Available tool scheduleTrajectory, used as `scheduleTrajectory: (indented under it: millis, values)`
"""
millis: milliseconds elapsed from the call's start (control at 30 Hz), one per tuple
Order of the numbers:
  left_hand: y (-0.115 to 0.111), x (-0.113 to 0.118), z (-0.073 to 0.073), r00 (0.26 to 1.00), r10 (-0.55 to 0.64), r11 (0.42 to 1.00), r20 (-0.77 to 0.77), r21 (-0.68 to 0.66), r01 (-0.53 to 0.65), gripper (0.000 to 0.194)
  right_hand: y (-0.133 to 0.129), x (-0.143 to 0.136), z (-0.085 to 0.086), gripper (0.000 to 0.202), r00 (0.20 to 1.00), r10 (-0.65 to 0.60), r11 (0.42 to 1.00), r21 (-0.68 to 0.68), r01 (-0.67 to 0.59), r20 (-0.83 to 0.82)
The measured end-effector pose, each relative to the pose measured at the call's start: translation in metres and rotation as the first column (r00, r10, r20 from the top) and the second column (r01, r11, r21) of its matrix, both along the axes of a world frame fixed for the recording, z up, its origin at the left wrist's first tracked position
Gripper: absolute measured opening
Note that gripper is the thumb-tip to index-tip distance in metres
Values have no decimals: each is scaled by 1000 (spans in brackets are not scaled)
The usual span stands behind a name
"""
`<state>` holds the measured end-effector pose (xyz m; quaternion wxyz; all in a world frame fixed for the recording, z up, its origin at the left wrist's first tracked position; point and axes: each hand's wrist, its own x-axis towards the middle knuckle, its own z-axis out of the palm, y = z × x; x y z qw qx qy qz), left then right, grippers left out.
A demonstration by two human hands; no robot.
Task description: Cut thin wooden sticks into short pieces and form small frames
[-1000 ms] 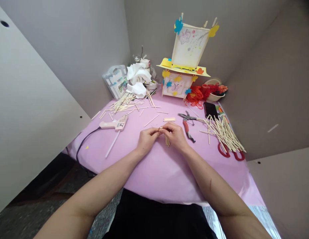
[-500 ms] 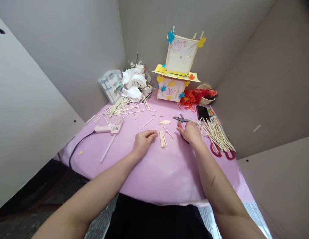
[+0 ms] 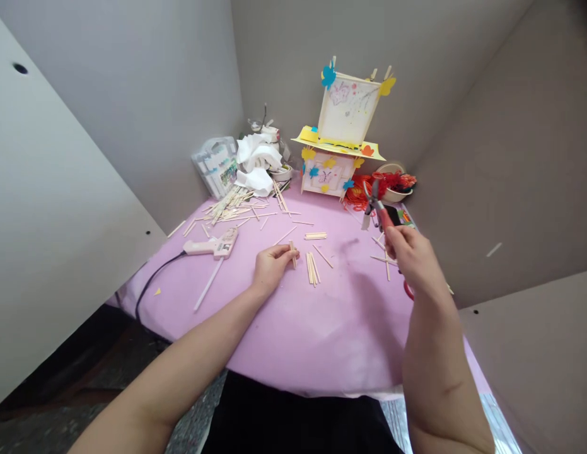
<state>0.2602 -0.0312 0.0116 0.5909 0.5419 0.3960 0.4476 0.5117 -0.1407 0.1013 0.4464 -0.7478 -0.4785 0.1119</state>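
My left hand point(image 3: 270, 267) rests low over the pink cloth, its fingertips closed on short wooden sticks point(image 3: 293, 254). Just right of it lie a small upright group of short sticks point(image 3: 313, 268), a single stick point(image 3: 323, 255) and a sideways row of short sticks point(image 3: 316, 236). My right hand point(image 3: 409, 252) is raised above the right side of the table, closed round the red handles of pliers point(image 3: 379, 205). The metal jaws point up and left, and something small and pale is beside them.
A pink glue gun point(image 3: 212, 244) lies at left, its cord off the edge. Behind are loose sticks point(image 3: 231, 205), white tissue point(image 3: 255, 154), a plastic case point(image 3: 216, 165) and a decorated paper structure point(image 3: 348, 110). Red strings point(image 3: 359, 193) and a bowl point(image 3: 395, 194) stand back right.
My right hand has lifted the pliers off the table and moved right, now covering much of the right stick pile. The sticks in my left hand show more clearly; the view has shifted slightly.
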Motion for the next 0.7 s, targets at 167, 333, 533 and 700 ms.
scheduleTrajectory:
  millis: [167,333,533,700]
  values:
    - [6,-2,17,976,117,979,184,-185,-82,26,-43,-16,3,28,785,375,927,169,-336,-494]
    - [-1,-1,31,944,141,963,300,-261,-61,26,-55,-59,-28,26,520,589,744,165,-647,-619]
    - [-30,1,33,947,62,945,317,-325,47,28,-53,-118,-47,8,546,781,621,284,-730,-304]
    - [-48,8,30,920,32,912,390,-389,133,27,-56,-163,-57,72,701,700,651,283,-705,134]
